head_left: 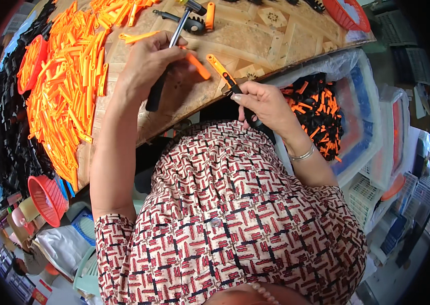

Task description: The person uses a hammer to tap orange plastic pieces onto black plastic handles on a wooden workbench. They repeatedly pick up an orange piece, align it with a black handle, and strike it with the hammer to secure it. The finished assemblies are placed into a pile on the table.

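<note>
I am gripping a hammer (174,48) in my left hand (146,66), fingers wrapped tight around its black grip, the shaft running up to the head near the far edge of the table (276,40). One loose orange piece (197,66) is lying just beside that hand, by the thumb. My right hand (265,104) is pinching an orange-and-black part (227,76), fingers closed on its black end while the orange end is pointing up onto the table edge.

I am judging the part to be light, stiff plastic, smooth enough to slip, so I am holding it low on the black end, leaving the orange end free. The hammer is feeling like the heavy thing here, best held far down the grip.

Counting: one hammer, one part in hand, one loose orange piece by my thumb. The orange pile (67,86) on my left is far too many to count, as is the black heap (1,127) beyond it. I am seeing two red baskets (47,198) on my left and one more at the far right corner. A bin (319,109) of finished black-and-orange parts is sitting beside my right wrist, again uncountable.
</note>
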